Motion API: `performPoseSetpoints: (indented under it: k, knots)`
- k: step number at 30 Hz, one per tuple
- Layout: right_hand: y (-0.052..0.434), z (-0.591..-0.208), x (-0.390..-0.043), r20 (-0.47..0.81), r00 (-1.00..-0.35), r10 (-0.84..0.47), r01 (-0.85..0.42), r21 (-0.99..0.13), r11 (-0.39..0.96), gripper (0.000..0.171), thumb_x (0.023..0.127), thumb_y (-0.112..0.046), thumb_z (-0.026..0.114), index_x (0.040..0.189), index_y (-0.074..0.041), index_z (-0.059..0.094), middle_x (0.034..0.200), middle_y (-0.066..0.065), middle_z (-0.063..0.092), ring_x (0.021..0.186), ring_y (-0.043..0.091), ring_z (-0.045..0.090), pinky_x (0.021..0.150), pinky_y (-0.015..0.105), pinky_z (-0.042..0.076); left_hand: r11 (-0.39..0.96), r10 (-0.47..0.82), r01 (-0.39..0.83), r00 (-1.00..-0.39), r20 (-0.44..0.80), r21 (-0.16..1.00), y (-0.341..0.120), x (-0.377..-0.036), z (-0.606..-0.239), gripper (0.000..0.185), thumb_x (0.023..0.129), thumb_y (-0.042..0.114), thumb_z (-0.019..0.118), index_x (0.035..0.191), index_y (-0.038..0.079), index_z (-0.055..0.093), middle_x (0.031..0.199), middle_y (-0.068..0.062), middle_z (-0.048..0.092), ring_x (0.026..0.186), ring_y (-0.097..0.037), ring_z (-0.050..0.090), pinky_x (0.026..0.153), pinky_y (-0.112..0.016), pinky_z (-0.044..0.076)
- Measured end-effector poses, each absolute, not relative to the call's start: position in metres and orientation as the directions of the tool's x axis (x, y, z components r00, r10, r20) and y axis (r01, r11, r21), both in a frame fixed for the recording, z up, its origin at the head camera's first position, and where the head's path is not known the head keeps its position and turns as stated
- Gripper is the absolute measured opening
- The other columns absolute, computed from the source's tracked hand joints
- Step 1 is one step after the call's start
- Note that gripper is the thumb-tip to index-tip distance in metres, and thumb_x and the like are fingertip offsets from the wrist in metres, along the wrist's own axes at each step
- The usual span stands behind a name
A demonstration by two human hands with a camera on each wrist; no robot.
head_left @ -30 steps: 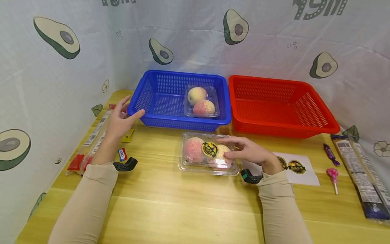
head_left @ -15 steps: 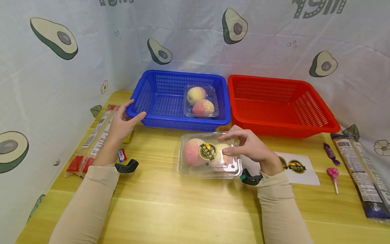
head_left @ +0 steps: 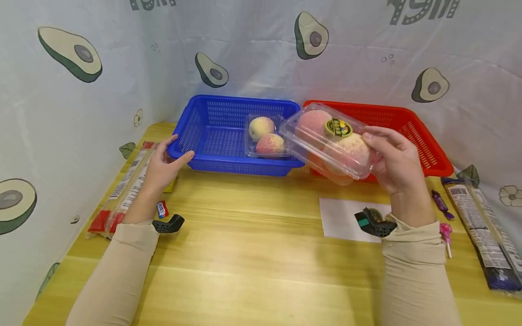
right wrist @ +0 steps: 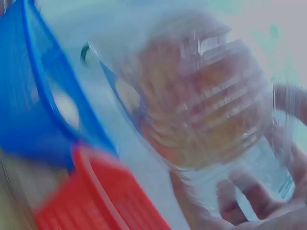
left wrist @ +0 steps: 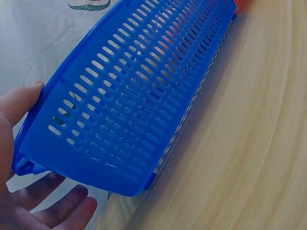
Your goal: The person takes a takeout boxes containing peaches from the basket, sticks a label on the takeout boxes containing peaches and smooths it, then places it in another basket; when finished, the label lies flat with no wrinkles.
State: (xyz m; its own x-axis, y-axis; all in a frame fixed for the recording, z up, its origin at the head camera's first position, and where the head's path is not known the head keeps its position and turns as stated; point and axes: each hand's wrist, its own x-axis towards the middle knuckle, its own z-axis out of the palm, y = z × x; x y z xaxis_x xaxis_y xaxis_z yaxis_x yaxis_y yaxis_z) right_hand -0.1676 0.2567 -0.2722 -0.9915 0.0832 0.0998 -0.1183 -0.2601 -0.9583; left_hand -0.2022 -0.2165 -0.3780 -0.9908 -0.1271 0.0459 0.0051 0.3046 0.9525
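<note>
Over the table's far edge, right hand (head_left: 397,165) grasps the stickered peach clamshell (head_left: 330,142) mid-carry; left hand (head_left: 163,163) lies flat, steadying the blue basket (head_left: 212,136). Next it probably needs lowering into a basket.

Bright, even light from above gives only soft shadows on the worktop (head_left: 253,253). The head view is sharp but bends at the edges. The left wrist view is clear; the right wrist view is strongly motion-blurred.
</note>
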Motion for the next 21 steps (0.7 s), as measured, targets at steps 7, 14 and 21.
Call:
performPoseSetpoints:
  k: [7,14,21]
  knots:
    - [0.280,-0.256,-0.218,-0.154,-0.923,0.354,0.134,-0.988,-0.080,0.050,0.079,-0.039,0.087,0.123,-0.022,0.072,0.125,-0.006,0.056,0.106,0.013,0.050,0.057,0.027,0.059,0.314,-0.135,0.004,-0.990,0.049,0.949,-0.221,-0.200,-0.377,0.085,0.091,0.045,0.074,0.159,0.022,0.029,0.159,-0.012,0.032,0.138,-0.031,0.042,0.110,-0.043,0.040]
    - [0.285,-0.267,-0.250,-0.230,-0.878,0.419,0.268,-0.963,0.033,0.050,0.079,-0.045,0.085,0.123,-0.026,0.073,0.123,-0.008,0.055,0.111,0.013,0.047,0.066,0.026,0.059,0.301,-0.128,0.015,-0.990,0.056,0.953,-0.219,-0.200,-0.377,0.086,0.090,0.045,0.075,0.159,0.020,0.030,0.158,-0.014,0.033,0.136,-0.033,0.044,0.109,-0.044,0.041]
    - [0.286,-0.279,-0.268,-0.349,-0.806,0.478,0.393,-0.920,-0.010,0.047,0.085,-0.040,0.081,0.129,-0.029,0.071,0.119,-0.013,0.060,0.119,0.011,0.044,0.103,0.033,0.046,0.307,-0.117,0.023,-0.991,0.061,0.951,-0.215,-0.200,-0.381,0.086,0.090,0.046,0.074,0.159,0.019,0.030,0.157,-0.015,0.035,0.135,-0.034,0.045,0.107,-0.046,0.043]
